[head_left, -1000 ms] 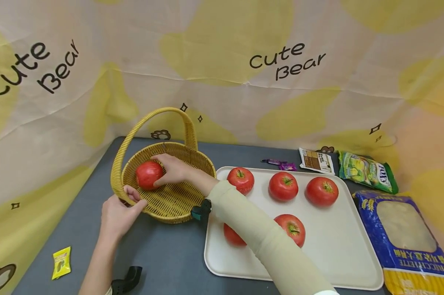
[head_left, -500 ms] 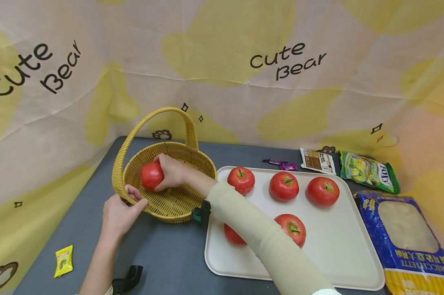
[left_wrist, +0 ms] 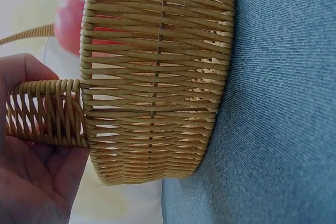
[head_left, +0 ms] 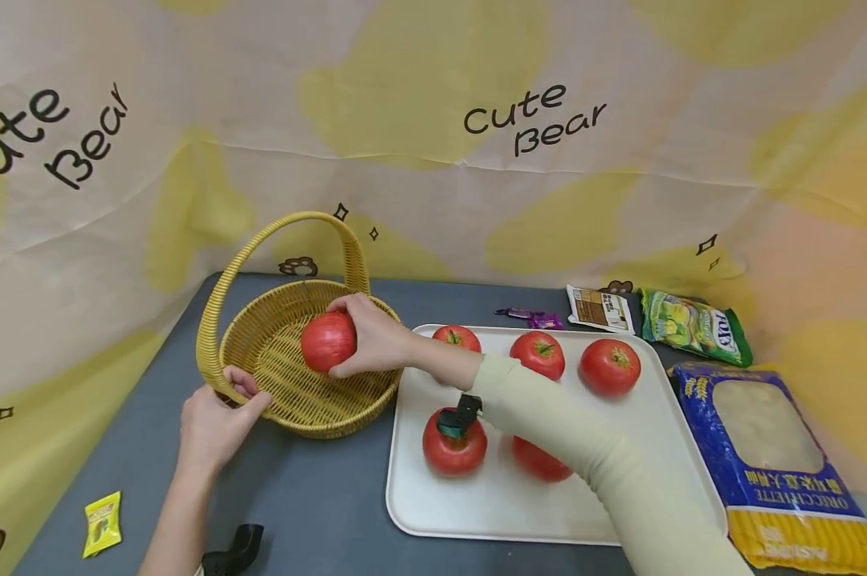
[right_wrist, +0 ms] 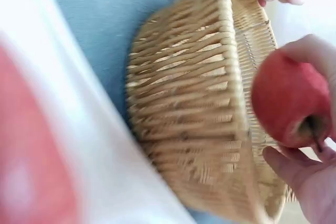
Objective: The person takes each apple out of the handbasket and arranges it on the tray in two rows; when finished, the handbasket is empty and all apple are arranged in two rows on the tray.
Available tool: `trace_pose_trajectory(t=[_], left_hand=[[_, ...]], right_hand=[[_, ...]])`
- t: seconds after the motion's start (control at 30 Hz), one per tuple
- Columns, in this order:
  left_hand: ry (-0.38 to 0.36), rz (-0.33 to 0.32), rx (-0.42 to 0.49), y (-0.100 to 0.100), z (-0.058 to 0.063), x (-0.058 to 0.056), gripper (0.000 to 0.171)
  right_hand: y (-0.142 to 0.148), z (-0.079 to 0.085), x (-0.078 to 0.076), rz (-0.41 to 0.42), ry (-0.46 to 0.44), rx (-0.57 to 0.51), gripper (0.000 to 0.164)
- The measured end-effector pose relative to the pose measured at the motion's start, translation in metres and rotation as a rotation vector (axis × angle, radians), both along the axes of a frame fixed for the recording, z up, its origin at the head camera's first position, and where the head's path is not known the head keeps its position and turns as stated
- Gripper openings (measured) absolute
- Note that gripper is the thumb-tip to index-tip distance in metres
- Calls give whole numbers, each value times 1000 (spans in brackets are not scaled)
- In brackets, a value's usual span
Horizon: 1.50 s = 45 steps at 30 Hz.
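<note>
A yellow wicker basket (head_left: 311, 416) with a tall arched handle stands at the left of the table. My left hand (head_left: 217, 420) grips the near-left foot of that handle, seen close up in the left wrist view with the woven strap (left_wrist: 44, 111) between thumb and fingers. In my right hand (head_left: 376, 336) a red apple (head_left: 329, 342) is held over the basket's mouth. The right wrist view shows the same apple (right_wrist: 289, 100) pinched between thumb and fingers, stem side facing the palm, level with the rim. Behind it the basket's woven floor shows bare.
A white tray (head_left: 491, 512) right of the basket bears several red apples (head_left: 609, 368); my right forearm crosses above it. Along the back lie purple candies (head_left: 545, 321), a brown-white packet (head_left: 599, 310) and a green bag (head_left: 696, 326). A blue pasta bag (head_left: 772, 448) lies right, a yellow sachet (head_left: 103, 524) front left.
My right hand has drawn the apple up and to the right, from the basket's left side towards its right rim. The left hand keeps its grip on the handle. The head view has shifted slightly.
</note>
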<state>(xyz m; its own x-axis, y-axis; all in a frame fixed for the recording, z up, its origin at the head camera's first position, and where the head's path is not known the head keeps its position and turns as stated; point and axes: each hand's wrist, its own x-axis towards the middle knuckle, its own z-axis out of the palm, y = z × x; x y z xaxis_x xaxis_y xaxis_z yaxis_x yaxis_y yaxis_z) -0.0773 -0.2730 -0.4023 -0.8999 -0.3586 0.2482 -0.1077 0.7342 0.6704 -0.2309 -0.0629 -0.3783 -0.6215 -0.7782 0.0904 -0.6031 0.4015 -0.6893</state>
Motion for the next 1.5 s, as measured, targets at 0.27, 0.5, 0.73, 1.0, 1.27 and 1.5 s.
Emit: trace_pose_trajectory(t=[0.27, 0.5, 0.73, 1.0, 1.27, 1.5], left_hand=[[-33, 3, 16, 0, -3, 4, 13], [-35, 28, 13, 1, -5, 5, 12], [-37, 43, 23, -1, -2, 4, 13], [-44, 52, 18, -3, 1, 4, 13], [-62, 57, 38, 0, 0, 5, 11], [-50, 68, 44, 3, 1, 3, 11]], right_hand=[[75, 2, 33, -153, -52, -196, 79], [151, 5, 58, -363, -135, -199, 78], [224, 7, 73, -488, -121, -122, 78], [286, 8, 92, -534, -122, -95, 78], [336, -4, 108, -585, -62, 107, 79], [358, -22, 119, -561, -1, 142, 80]])
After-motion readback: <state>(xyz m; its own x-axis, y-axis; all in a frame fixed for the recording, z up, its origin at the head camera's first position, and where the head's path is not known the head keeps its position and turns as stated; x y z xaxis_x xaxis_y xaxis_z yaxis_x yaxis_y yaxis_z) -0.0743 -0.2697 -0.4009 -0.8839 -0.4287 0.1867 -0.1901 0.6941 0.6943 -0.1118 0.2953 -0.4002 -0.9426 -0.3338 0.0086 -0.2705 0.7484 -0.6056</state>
